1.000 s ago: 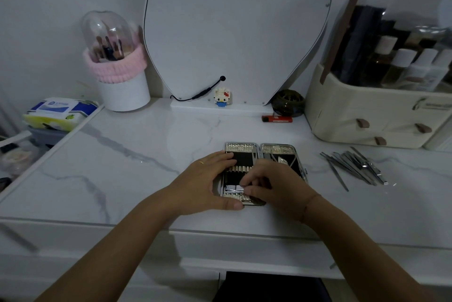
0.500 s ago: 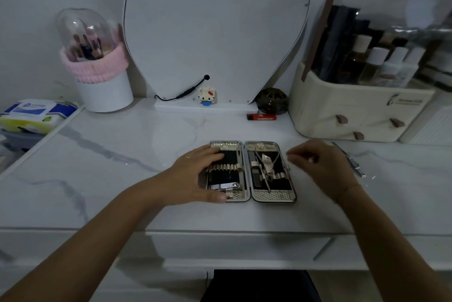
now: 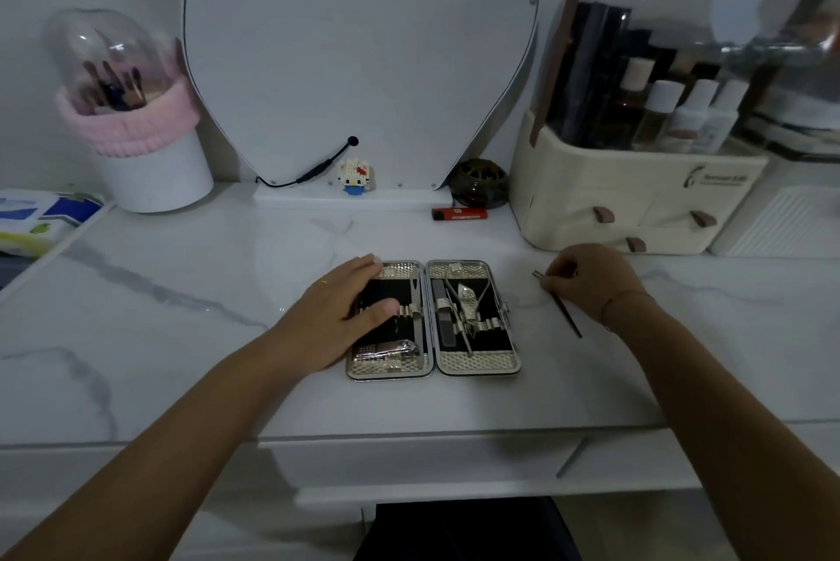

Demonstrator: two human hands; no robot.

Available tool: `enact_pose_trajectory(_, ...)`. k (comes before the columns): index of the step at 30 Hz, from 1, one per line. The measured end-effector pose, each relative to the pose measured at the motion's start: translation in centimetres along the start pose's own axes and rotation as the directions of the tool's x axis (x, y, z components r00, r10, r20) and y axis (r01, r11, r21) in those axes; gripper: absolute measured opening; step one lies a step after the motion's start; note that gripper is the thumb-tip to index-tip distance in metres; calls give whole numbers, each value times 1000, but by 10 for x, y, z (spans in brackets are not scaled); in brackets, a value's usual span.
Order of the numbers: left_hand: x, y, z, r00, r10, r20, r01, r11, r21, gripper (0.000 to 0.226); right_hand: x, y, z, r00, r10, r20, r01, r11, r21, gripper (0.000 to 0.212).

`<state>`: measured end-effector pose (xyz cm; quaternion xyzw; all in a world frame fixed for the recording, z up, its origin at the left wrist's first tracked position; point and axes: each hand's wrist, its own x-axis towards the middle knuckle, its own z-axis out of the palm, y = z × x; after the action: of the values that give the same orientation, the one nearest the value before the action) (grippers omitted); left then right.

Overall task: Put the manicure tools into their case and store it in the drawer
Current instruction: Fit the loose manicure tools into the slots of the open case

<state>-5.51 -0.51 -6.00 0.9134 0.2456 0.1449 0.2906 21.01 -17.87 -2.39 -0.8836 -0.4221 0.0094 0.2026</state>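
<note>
The manicure case [image 3: 478,361] lies open and flat on the marble tabletop, silver-edged with black lining. Its right half holds nippers [image 3: 466,304] and a file; a nail clipper [image 3: 390,349] lies at the bottom of the left half. My left hand [image 3: 338,317] rests flat on the left half, fingers spread. To the right of the case, my right hand [image 3: 588,281] has its fingers closed on a thin metal tool [image 3: 566,315] that lies slanted on the table. The other loose tools are hidden behind this hand. The drawer front [image 3: 454,460] runs below the table edge.
A white mirror [image 3: 359,51] stands at the back with a small brick figure [image 3: 353,176] and a red lighter [image 3: 459,213] near its base. A cream cosmetics organizer [image 3: 636,201] fills the back right. A brush holder [image 3: 136,124] and wipes pack [image 3: 41,215] are at the left.
My right hand left the case and moved right, then closed on a thin tool on the table. My left hand stayed on the case's left half.
</note>
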Motion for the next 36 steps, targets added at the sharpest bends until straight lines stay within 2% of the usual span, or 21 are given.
enact_pose_trajectory(4, 1, -2, -1, 1000, -4, -17, 3, 1000, -29, 107, 2, 0, -1, 1000, -17, 4, 17, 1000, 20, 11)
enact_pose_trajectory(8, 0, -1, -1, 998, -15, -54, 12, 997, -72, 85, 1, -3, -11, 995, -3, -96, 25, 973, 228, 12)
enact_pose_trajectory(10, 1, -1, -3, 996, -36, -78, 26, 991, -133, 69, 0, -16, -18, 998, -5, -55, 29, 889, 456, 14)
enact_pose_trajectory(12, 1, -2, -7, 994, -27, -105, 14, 992, -123, 54, -2, -40, -20, 995, -80, 58, 21, 747, 664, 21)
enact_pose_trajectory(14, 0, -5, -13, 989, -9, -147, -1, 998, -64, 37, -3, -70, -13, 968, -183, 171, -6, 668, 744, 22)
enact_pose_trajectory(17, -2, -7, -19, 984, -25, -178, 12, 997, -71, 31, 2, -111, 11, 926, -248, 285, -70, 630, 773, 21)
enact_pose_trajectory(21, -2, -10, -20, 989, 13, -146, -28, 995, -99, 30, 19, -139, 39, 938, -162, 305, -134, 645, 752, 21)
enact_pose_trajectory(24, 1, -17, -19, 991, 35, -131, -50, 992, -116, 34, 28, -142, 51, 956, -122, 266, -90, 742, 665, 17)
enact_pose_trajectory(28, 2, -17, -17, 989, 53, -135, -64, 994, -83, 39, 28, -139, 55, 965, -104, 241, -71, 781, 621, 14)
enact_pose_trajectory(33, 6, -16, -17, 989, 55, -138, -65, 996, -66, 48, 31, -136, 54, 961, -158, 228, -1, 821, 571, 13)
enact_pose_trajectory(36, 6, -20, -15, 989, 52, -135, -61, 996, -67, 50, 30, -135, 57, 948, -239, 210, 109, 863, 494, 8)
